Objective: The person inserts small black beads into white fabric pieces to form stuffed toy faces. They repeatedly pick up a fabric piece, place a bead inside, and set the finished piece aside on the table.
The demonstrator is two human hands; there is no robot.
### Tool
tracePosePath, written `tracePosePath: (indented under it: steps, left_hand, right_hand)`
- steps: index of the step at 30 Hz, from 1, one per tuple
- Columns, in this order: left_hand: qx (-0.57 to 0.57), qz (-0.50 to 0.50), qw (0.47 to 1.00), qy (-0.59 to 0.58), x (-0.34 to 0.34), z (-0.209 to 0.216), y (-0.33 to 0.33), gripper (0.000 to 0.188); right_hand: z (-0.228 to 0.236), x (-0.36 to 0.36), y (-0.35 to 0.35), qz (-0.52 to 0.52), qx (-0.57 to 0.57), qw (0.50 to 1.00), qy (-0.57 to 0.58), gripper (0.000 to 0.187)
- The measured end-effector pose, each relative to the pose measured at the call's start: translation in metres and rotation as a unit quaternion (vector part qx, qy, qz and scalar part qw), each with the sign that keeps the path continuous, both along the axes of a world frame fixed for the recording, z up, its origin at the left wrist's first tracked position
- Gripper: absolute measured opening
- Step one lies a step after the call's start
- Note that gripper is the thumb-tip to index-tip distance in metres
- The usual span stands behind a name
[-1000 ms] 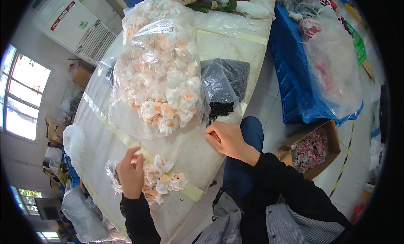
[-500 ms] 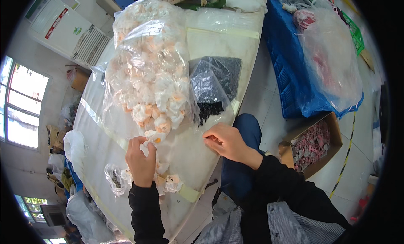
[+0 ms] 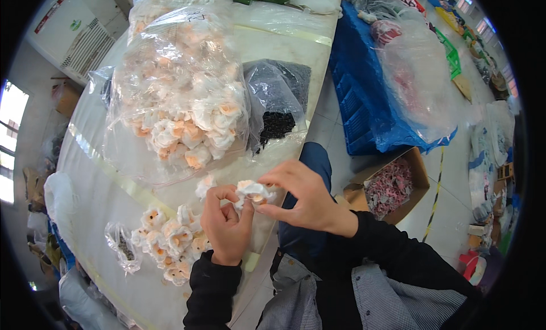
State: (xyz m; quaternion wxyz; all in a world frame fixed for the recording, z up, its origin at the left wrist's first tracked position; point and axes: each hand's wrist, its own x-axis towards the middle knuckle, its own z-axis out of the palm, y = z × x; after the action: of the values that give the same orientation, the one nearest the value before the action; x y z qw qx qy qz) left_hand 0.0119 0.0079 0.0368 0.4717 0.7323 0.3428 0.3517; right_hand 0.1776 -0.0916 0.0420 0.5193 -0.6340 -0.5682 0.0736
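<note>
Between my hands, above the near edge of the table, is a small fluffy white and peach plush piece [image 3: 251,189]. My left hand [image 3: 229,227] pinches it from the left and below. My right hand [image 3: 310,199] has its thumb and forefinger around its right side, slightly blurred; whether something smaller is in these fingers is hidden. Another plush piece [image 3: 205,185] lies just beyond my left hand. To the left is a pile of plush pieces [image 3: 173,236], some with dark dots. A big clear bag [image 3: 187,62] full of such pieces lies open ahead.
A clear bag of small black parts [image 3: 277,125] lies right of the big bag. A small clear bag [image 3: 122,247] with dark bits is left of the pile. On the floor at right stand a blue crate [image 3: 355,97] and a cardboard box of pink scraps [image 3: 418,173].
My left hand has moved right with a plush piece, and my right hand has come up and opened around it. The view has shifted, showing more of the pile.
</note>
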Motion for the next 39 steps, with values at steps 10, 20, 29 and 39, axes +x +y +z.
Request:
tracePosePath:
  steps: [10, 20, 29, 39]
  left_hand:
    - [0.128, -0.061, 0.987, 0.075, -0.013, 0.016, 0.010, 0.025]
    - [0.122, -0.080, 0.989, 0.032, -0.005, 0.009, 0.007, 0.027]
    - [-0.106, -0.156, 0.981, -0.037, -0.012, 0.003, 0.004, 0.015]
    - [-0.338, -0.124, 0.926, -0.110, -0.014, 0.018, -0.002, 0.016]
  right_hand:
    - [-0.009, -0.025, -0.001, 0.011, 0.022, 0.998, -0.051, 0.023]
    - [-0.008, -0.026, -0.010, -0.011, 0.009, 0.995, -0.097, 0.032]
    - [-0.004, -0.012, -0.014, -0.060, 0.007, 0.997, -0.052, 0.031]
    - [0.004, -0.032, -0.017, 0.015, 0.053, 0.997, 0.045, 0.021]
